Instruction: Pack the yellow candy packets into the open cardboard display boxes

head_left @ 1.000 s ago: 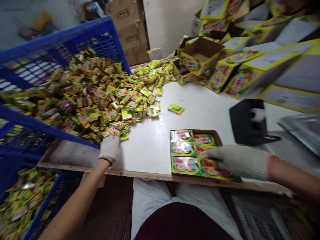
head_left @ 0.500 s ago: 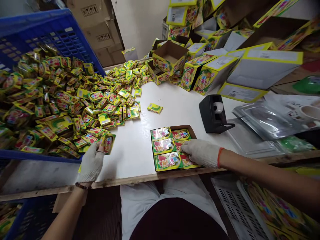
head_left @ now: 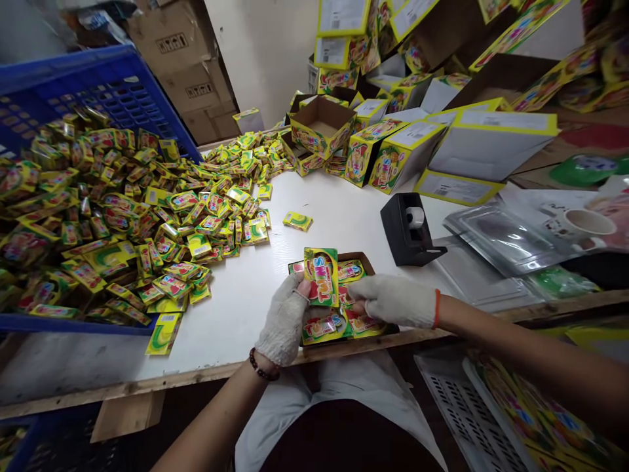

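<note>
Both my hands wear white knit gloves. My left hand (head_left: 285, 321) is closed on a yellow-green sachet (head_left: 322, 275), held upright over a shallow brown tray (head_left: 367, 262) near the table's front edge. The tray holds rows of the same sachets (head_left: 324, 326). My right hand (head_left: 396, 301) rests on the sachets in the tray, fingers together, with its fingertips close to the held sachet. To the left a large heap of sachets (head_left: 122, 196) spills out of a tipped blue crate (head_left: 98, 85) onto the white table (head_left: 344, 216).
One sachet (head_left: 297, 221) lies alone mid-table and another (head_left: 164, 333) near the front edge. A black tape dispenser (head_left: 410, 228) stands right of the tray. Yellow cartons (head_left: 393, 154) pile up at the back right, clear plastic trays (head_left: 506, 236) lie to the right, and a white crate (head_left: 457, 406) sits below.
My left hand picked a sachet from the edge of the heap and carried it right to the tray. My right hand stayed on the tray's sachets. The camera view shifted.
</note>
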### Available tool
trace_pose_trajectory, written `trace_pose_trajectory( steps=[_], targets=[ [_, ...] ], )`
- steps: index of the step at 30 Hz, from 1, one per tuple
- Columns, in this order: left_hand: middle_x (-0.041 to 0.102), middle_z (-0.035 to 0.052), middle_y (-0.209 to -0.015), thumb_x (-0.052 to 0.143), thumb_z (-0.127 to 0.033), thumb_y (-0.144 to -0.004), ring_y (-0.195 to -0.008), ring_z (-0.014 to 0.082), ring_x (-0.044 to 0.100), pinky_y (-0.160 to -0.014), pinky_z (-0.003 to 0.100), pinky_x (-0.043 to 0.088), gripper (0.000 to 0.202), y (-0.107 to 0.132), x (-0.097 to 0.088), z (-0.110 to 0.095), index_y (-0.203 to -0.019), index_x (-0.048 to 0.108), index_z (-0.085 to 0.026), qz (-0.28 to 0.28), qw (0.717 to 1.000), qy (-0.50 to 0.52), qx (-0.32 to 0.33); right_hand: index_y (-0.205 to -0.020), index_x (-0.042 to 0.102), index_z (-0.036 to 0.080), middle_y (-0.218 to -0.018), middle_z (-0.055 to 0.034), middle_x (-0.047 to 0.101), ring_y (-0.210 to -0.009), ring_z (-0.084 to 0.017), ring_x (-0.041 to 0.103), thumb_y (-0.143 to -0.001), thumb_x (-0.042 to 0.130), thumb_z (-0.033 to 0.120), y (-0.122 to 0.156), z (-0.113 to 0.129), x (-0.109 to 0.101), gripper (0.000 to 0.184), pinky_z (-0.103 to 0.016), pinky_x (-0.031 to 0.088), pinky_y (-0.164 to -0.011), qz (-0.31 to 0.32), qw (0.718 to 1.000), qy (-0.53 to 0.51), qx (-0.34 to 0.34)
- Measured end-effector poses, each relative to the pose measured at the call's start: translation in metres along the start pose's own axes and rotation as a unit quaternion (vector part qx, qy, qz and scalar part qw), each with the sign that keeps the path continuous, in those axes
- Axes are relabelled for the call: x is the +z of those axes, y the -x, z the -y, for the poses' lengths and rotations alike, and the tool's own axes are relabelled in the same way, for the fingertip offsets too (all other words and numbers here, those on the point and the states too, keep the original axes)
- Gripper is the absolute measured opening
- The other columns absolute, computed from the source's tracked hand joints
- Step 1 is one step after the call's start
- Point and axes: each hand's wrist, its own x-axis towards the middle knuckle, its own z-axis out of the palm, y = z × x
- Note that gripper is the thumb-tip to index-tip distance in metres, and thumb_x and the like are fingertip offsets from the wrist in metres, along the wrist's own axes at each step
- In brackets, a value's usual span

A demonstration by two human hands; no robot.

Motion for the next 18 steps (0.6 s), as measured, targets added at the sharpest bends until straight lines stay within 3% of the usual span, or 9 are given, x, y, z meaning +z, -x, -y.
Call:
trace_pose_trajectory(
  steps=[1,3,5,7,10,12,14,15,18],
  targets=[
    [0.069,0.0064,-0.099,0.066,-0.056,-0.082,-0.094,0.0230,0.066,-0.084,0.039,0.057,0.044,-0.002,0.004,0.002,-0.105,0.063,-0.019,0.006,1.000,-0.026,0.012,-0.103,0.069,0.020,-0.094,-0.0032,0.073,-0.083,-0.020,0.067,-0.087,0.054,0.026,0.001,-0.001,-0.004,0.023,-0.030,0.054,-0.072,-0.031,0.996,-0.077,-0.015],
    [0.069,0.0053,-0.098,0.060,-0.050,-0.087,-0.093,0.0223,0.064,-0.085,0.038,0.054,0.034,-0.004,0.009,0.004,-0.102,0.065,-0.021,0.009,0.992,-0.119,0.042,-0.116,0.063,0.020,-0.100,-0.0027,0.072,-0.086,-0.018,0.067,-0.089,0.050,0.032,0.003,-0.002,-0.012,0.032,-0.029,0.055,-0.074,-0.094,0.961,-0.255,-0.041],
    [0.068,0.0052,-0.092,0.056,-0.043,-0.091,-0.090,0.0227,0.062,-0.087,0.039,0.051,0.023,-0.006,0.014,0.005,-0.095,0.066,-0.022,0.010,0.964,-0.251,0.089,-0.119,0.059,0.020,-0.102,-0.0036,0.072,-0.087,-0.019,0.066,-0.088,0.053,0.035,0.001,-0.005,-0.021,0.035,-0.030,0.055,-0.075,-0.126,0.927,-0.349,-0.050],
    [0.066,0.0067,-0.091,0.059,-0.038,-0.089,-0.095,0.0264,0.059,-0.096,0.045,0.045,0.016,-0.005,0.017,0.008,-0.087,0.066,-0.023,0.057,0.908,-0.385,0.153,-0.121,0.057,0.019,-0.098,-0.0032,0.071,-0.083,-0.017,0.065,-0.085,0.056,0.030,-0.004,-0.011,-0.030,0.038,-0.028,0.054,-0.071,-0.132,0.929,-0.344,-0.046],
    [0.066,0.0098,-0.100,0.069,-0.029,-0.080,-0.111,0.0334,0.054,-0.110,0.057,0.029,0.007,0.000,0.015,0.017,-0.083,0.066,-0.024,0.185,0.808,-0.512,0.228,-0.136,0.046,0.018,-0.086,0.0007,0.068,-0.068,-0.013,0.058,-0.079,0.058,0.019,-0.011,-0.025,-0.041,0.058,-0.023,0.047,-0.061,-0.114,0.958,-0.261,-0.017],
    [0.066,0.0104,-0.106,0.069,-0.022,-0.078,-0.117,0.0351,0.051,-0.113,0.059,0.025,0.009,0.005,0.010,0.024,-0.086,0.066,-0.024,0.225,0.779,-0.537,0.232,-0.143,0.041,0.020,-0.085,0.0018,0.067,-0.065,-0.012,0.057,-0.076,0.058,0.013,-0.015,-0.030,-0.043,0.070,-0.022,0.046,-0.061,-0.114,0.969,-0.217,0.013],
    [0.066,0.0101,-0.110,0.068,-0.021,-0.079,-0.121,0.0347,0.051,-0.114,0.058,0.024,0.012,0.009,0.005,0.028,-0.090,0.067,-0.025,0.221,0.797,-0.517,0.219,-0.141,0.042,0.021,-0.091,0.0002,0.068,-0.070,-0.013,0.059,-0.074,0.059,0.013,-0.015,-0.029,-0.043,0.070,-0.024,0.049,-0.065,-0.137,0.964,-0.227,0.022],
    [0.066,0.0100,-0.114,0.068,-0.024,-0.081,-0.122,0.0341,0.052,-0.115,0.057,0.026,0.014,0.010,0.003,0.028,-0.095,0.068,-0.026,0.192,0.825,-0.489,0.210,-0.138,0.044,0.021,-0.095,-0.0010,0.068,-0.073,-0.014,0.061,-0.074,0.060,0.015,-0.014,-0.027,-0.042,0.066,-0.025,0.051,-0.066,-0.149,0.954,-0.259,0.016],
    [0.064,0.0101,-0.122,0.071,-0.033,-0.082,-0.118,0.0298,0.057,-0.108,0.049,0.038,0.033,0.007,0.005,0.018,-0.113,0.062,-0.026,0.037,0.933,-0.316,0.166,-0.130,0.041,0.021,-0.103,-0.0034,0.067,-0.079,-0.017,0.065,-0.075,0.063,0.023,-0.009,-0.014,-0.035,0.060,-0.029,0.056,-0.068,-0.170,0.905,-0.390,-0.024]
  ],
)
